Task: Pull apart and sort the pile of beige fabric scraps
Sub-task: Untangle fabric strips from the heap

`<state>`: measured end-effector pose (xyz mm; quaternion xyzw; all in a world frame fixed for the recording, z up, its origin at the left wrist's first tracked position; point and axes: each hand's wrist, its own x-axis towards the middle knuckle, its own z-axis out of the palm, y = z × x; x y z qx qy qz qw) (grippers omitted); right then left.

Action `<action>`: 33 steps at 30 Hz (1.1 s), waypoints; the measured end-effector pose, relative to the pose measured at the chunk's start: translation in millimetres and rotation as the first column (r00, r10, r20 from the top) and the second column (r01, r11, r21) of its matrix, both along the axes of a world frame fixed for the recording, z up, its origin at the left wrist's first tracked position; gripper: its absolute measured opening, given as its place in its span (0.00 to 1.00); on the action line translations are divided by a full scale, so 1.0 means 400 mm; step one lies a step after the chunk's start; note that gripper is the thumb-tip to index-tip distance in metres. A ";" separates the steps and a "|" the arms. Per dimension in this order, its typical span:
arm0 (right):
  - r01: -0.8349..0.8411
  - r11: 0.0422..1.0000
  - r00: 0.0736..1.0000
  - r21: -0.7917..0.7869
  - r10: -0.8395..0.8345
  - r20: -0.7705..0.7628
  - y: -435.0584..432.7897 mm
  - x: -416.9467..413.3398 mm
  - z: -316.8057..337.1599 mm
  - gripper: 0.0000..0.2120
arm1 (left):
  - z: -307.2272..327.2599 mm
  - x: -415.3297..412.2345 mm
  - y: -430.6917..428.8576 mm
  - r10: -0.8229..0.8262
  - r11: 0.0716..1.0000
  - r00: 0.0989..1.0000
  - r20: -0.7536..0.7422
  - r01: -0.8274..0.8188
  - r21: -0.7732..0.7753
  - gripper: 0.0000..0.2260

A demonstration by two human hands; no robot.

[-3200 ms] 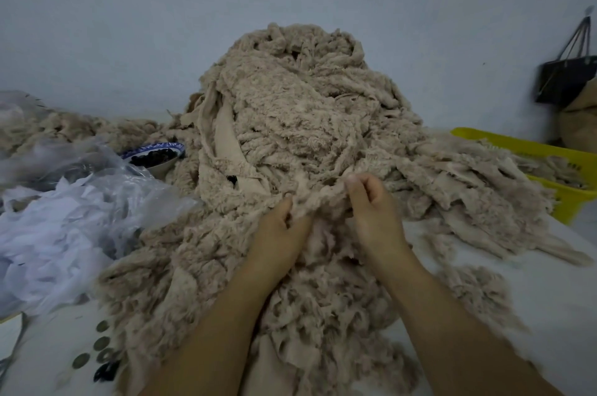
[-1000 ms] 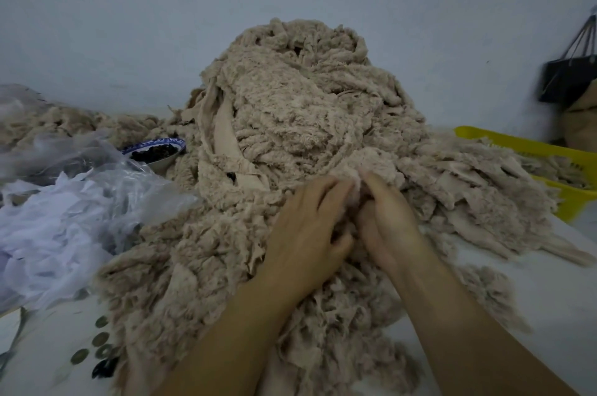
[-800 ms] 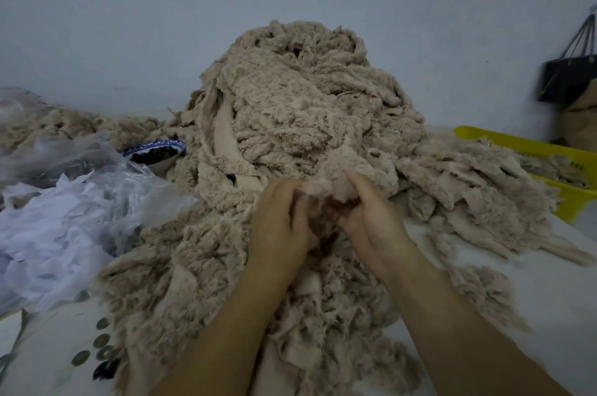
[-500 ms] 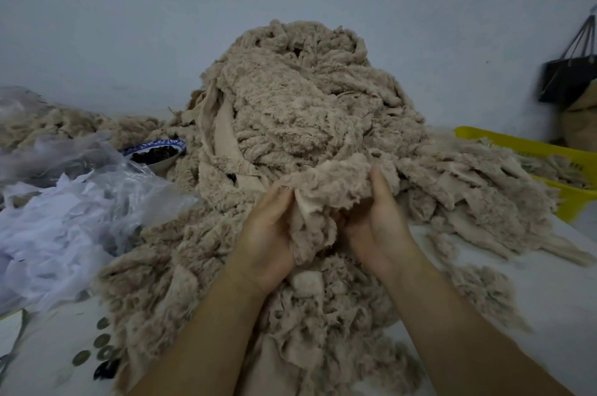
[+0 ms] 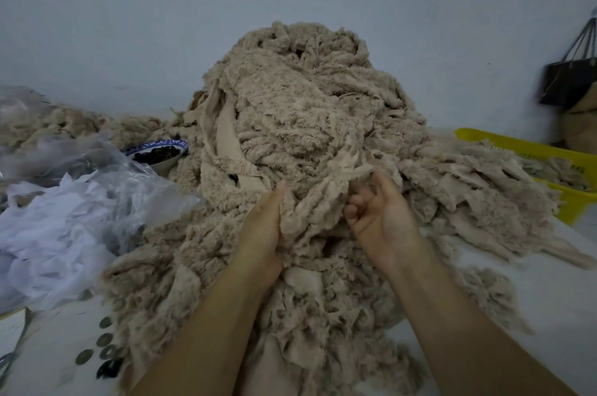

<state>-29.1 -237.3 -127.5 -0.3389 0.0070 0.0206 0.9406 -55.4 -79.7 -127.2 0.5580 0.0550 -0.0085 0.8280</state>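
Two bare forearms reach in from the bottom edge over a white table point(image 5: 542, 305). Small dark round discs point(image 5: 104, 340), coins or buttons, lie at the near left.

The left hand point(image 5: 262, 230) grips a clump point(image 5: 311, 211) of fleecy beige cloth from the left side. Its thumb lies up the front of the clump and its fingers are buried behind the cloth, out of sight. The right hand point(image 5: 379, 216) is turned palm up just beside the clump. Its fingers point(image 5: 354, 201) are curled in toward the palm, and thumb and forefinger appear to pinch the clump's upper right edge. The clump sits at the near foot of the pile of beige fabric scraps point(image 5: 307, 98) and is not yet free of it.

The pile fills the middle of the table and rises tall against a pale wall. It is a tangle of shaggy, curly-faced strips, with a few smooth flat bands showing on its left flank. Loose strips trail off to the right toward a yellow basket point(image 5: 529, 145), which already holds some beige pieces.

To the left lies a clear plastic bag point(image 5: 135, 182) with white scraps point(image 5: 55, 234), and behind it a blue-rimmed bowl point(image 5: 158, 154) of dark bits. A black bag point(image 5: 568, 82) hangs at the far right.

Judging by the mound's height, most of the sorting is left; only the basket's share and the spread strips look dealt with.
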 end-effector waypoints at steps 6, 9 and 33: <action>-0.023 0.993 0.995 -0.117 0.034 0.099 0.000 -0.004 -0.001 0.16 | -0.004 -0.018 -0.020 -0.123 0.655 0.972 0.200 -0.072 0.752 0.28; -0.050 0.963 0.990 -0.266 0.083 0.114 0.017 -0.014 0.000 0.11 | -0.035 -0.004 -0.024 -0.212 0.484 0.924 0.318 -0.183 0.856 0.28; 0.230 -0.115 0.965 -0.966 -0.101 0.242 -0.027 0.022 -0.057 0.13 | -0.001 0.006 0.062 0.003 0.729 0.988 0.157 0.105 -0.676 0.13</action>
